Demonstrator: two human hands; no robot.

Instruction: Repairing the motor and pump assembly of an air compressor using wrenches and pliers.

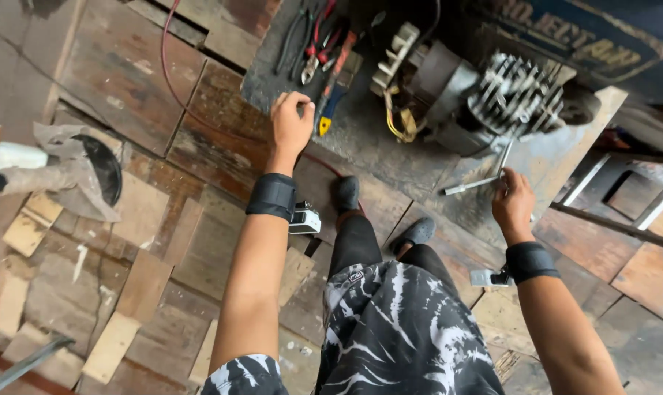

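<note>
- Just one view here, a cam strapped to my head, so nothing overlaps with another angle.
- It looks steeply down past my arms and legs at the plank floor (163, 241).
- Fairly close in: the engine (485, 95) sits along the top edge of frame.

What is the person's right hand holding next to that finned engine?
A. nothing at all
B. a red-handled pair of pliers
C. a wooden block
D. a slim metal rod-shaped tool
D: the right hand grips a slim silvery rod-shaped tool on the dark metal plate, just below the finned engine; the red-handled pliers lie untouched higher up.
</note>
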